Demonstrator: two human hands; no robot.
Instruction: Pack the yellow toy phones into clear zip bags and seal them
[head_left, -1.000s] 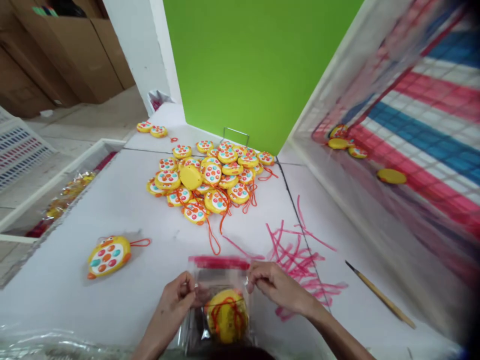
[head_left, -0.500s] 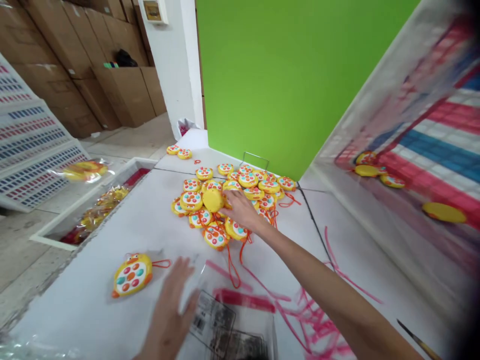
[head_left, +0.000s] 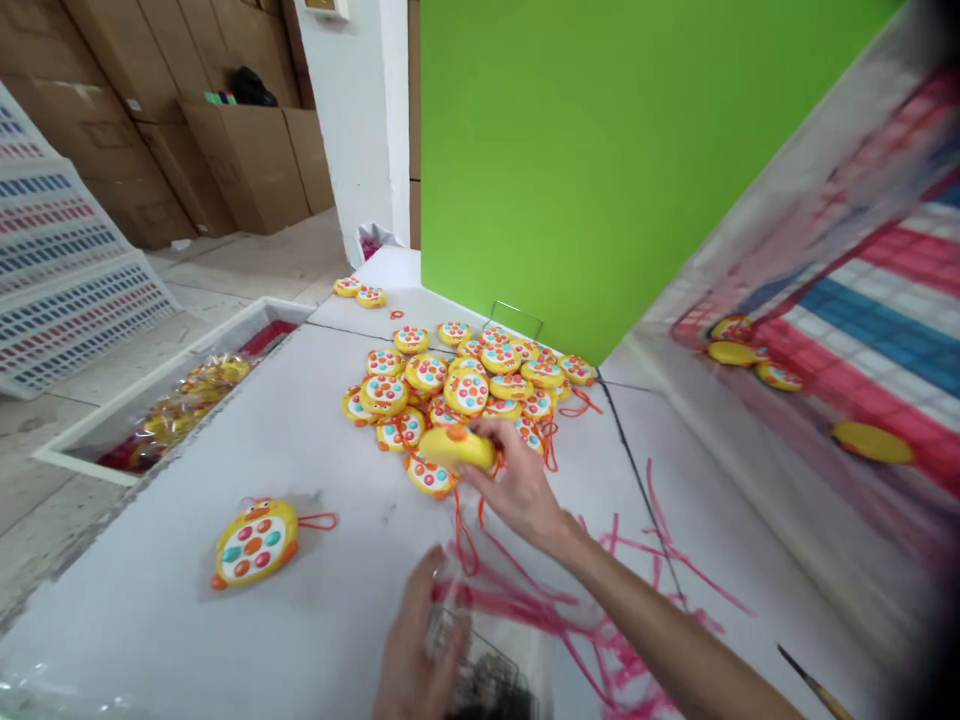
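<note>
My right hand (head_left: 517,480) grips a yellow animal-shaped toy (head_left: 459,448), its plain yellow side and an orange bump showing, just above the near edge of a pile of like toys (head_left: 466,392). These have white faces with coloured bumps and orange cord loops. My left hand (head_left: 424,640), slightly blurred, is at the left edge of a clear plastic bag (head_left: 510,630) with dark print and a pink band; its fingers curl about the plastic. On the table (head_left: 330,590) to the left lies a single toy (head_left: 256,543), bumps up, its cord loop pointing right.
Pink strips (head_left: 630,660) lie to the right, and a pointed tool (head_left: 810,680) near the lower right. A white bin (head_left: 90,465) of wrapped toys stands at the left. A green panel (head_left: 600,170) and a see-through sheet (head_left: 750,480) border the table.
My right hand has drawn a toy from the pile toward me. My left hand has moved right, from beside the bag onto its edge. The view has shifted slightly.
</note>
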